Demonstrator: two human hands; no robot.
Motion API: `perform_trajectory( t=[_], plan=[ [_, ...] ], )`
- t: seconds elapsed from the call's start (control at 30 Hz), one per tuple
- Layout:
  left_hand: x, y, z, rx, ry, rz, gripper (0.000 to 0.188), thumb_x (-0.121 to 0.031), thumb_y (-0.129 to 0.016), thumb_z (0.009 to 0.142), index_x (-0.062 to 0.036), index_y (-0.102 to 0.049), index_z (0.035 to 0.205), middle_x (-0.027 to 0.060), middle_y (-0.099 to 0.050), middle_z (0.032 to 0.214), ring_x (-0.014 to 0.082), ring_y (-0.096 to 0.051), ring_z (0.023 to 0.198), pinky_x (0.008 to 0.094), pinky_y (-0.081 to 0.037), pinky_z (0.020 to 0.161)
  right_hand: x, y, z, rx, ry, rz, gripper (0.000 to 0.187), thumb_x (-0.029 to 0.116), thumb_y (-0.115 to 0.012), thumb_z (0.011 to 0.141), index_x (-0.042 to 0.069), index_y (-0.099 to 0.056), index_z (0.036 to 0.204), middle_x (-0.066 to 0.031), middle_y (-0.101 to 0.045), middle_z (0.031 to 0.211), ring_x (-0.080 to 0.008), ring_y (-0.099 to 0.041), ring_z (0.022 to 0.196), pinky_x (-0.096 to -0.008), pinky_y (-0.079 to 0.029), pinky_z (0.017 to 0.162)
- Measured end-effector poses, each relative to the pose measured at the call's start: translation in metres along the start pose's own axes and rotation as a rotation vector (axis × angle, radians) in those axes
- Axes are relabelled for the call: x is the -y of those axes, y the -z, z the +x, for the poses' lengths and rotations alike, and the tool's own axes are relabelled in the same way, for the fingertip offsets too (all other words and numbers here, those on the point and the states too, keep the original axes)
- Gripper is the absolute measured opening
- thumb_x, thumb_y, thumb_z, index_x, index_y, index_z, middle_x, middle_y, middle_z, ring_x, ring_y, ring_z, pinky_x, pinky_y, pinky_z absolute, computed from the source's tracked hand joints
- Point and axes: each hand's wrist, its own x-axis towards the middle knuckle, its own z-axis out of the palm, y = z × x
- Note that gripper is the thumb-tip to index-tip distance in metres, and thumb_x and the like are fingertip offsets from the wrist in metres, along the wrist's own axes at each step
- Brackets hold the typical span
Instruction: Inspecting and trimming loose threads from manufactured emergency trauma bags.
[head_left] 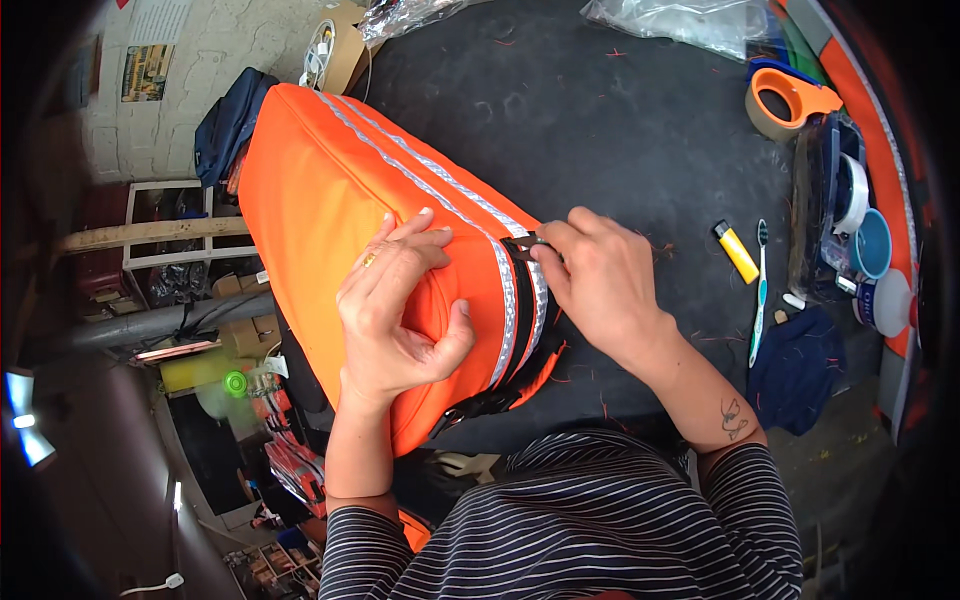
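Note:
A large bright orange fabric bag (330, 230) lies on the dark table, with silvery reflective strips and a black band across its near end. My left hand (395, 305) rests on its side, thumb and fingers apart, the fabric bulging between them. At the bag's right edge my right hand (600, 270) is closed on a small dark metal tool (522, 243) that looks like thread snips. The tool's tip meets the black band between the strips; fingers cover most of it. A black buckle strap (475, 408) hangs at the bag's near end.
On the right lie a yellow lighter (736, 253), a toothbrush (760, 295), a dark blue cloth (797, 365) and an orange tape dispenser (788, 100). A blue tape roll (870, 243) sits near the table's right side. Clear plastic (690, 25) lies at the far edge.

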Motion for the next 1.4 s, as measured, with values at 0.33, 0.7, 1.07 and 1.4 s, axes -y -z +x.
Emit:
perform_trajectory(
  t=[0.33,0.7,1.07,1.4],
  plan=[
    [0.000,0.001,0.000,-0.002,0.004,-0.002,0.025,-0.008,-0.066,0.055,0.0010,-0.061,0.078,0.0154,-0.068,0.086,0.0367,-0.065,0.103,0.0498,-0.043,0.099,0.001,0.010,-0.023,-0.067,-0.003,0.058,0.013,0.007,-0.070,0.078,0.001,-0.067,0.089,-0.0079,-0.055,0.073,-0.0251,-0.058,0.061,-0.0357,-0.046,0.056],
    [0.002,0.004,0.000,-0.012,-0.007,-0.010,0.025,-0.008,-0.065,0.054,0.0022,-0.061,0.077,0.0164,-0.068,0.086,0.0375,-0.065,0.103,0.0490,-0.044,0.098,-0.002,-0.003,-0.022,-0.183,0.038,0.112,0.015,0.007,-0.070,0.078,0.001,-0.067,0.090,-0.0067,-0.054,0.072,-0.0229,-0.057,0.059,-0.0340,-0.045,0.054],
    [0.002,0.006,-0.001,-0.018,-0.016,-0.009,0.026,-0.008,-0.065,0.054,0.0033,-0.062,0.077,0.0171,-0.069,0.087,0.0371,-0.065,0.103,0.0476,-0.045,0.097,0.005,0.006,-0.045,-0.096,0.058,0.217,0.015,0.004,-0.071,0.075,0.000,-0.067,0.089,-0.0077,-0.054,0.069,-0.0239,-0.057,0.057,-0.0347,-0.045,0.053],
    [0.002,0.007,-0.002,-0.025,-0.012,-0.017,0.026,-0.009,-0.066,0.055,0.0037,-0.062,0.077,0.0173,-0.068,0.087,0.0373,-0.065,0.102,0.0482,-0.046,0.097,0.002,-0.006,-0.045,-0.169,0.059,0.173,0.016,0.008,-0.071,0.077,0.000,-0.067,0.091,-0.0083,-0.055,0.071,-0.0241,-0.056,0.057,-0.0347,-0.045,0.053]
  ],
)
